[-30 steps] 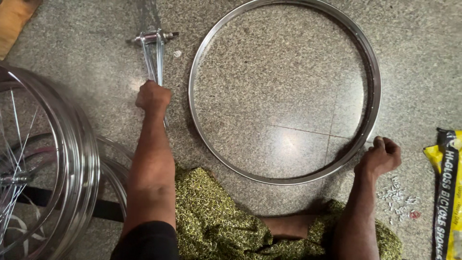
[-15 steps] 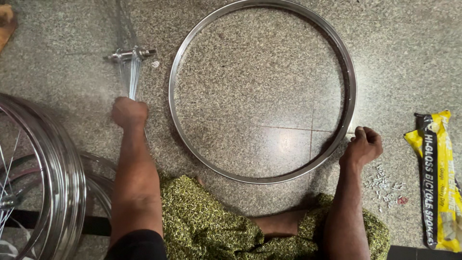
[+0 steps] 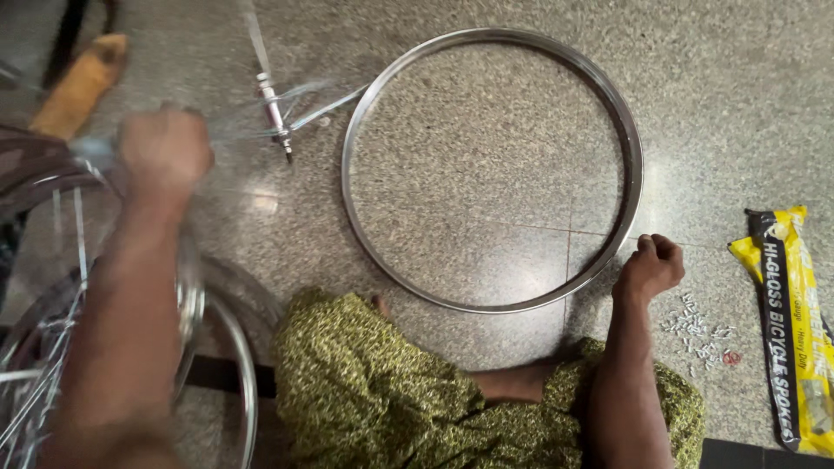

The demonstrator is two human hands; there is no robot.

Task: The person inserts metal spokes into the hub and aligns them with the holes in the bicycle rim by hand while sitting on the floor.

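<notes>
Head view, person seated on a speckled stone floor [image 3: 486, 130], green patterned garment [image 3: 382, 391] over the knees. A bare bicycle wheel rim [image 3: 630, 148], no spokes or hub fitted, lies flat on the floor straight ahead. Right hand [image 3: 650, 267] is curled into a loose fist resting against the rim's near right edge, knuckles on the floor; whether the fingers actually pinch the rim cannot be told. Left hand [image 3: 165, 149] is raised to the left of the rim and heavily blurred; it looks closed, and thin blurred spokes [image 3: 313, 102] fan from near it toward a hub with axle [image 3: 271, 104] lying just beside the rim's left edge, but the grip itself cannot be made out. Under the left forearm, a stack of finished spoked wheels [image 3: 52, 339] leans or lies at the lower left. To the right of the right hand, a scatter of small metal spoke nipples [image 3: 695, 326] sits on the floor, and beyond it a yellow and black packet of spokes [image 3: 786, 321]. Judged progress: lacing of this rim has not begun; the rim is empty, hub and spokes are outside it, nipples unused. Everything from seating the hub to threading nipples looks left to do.
</notes>
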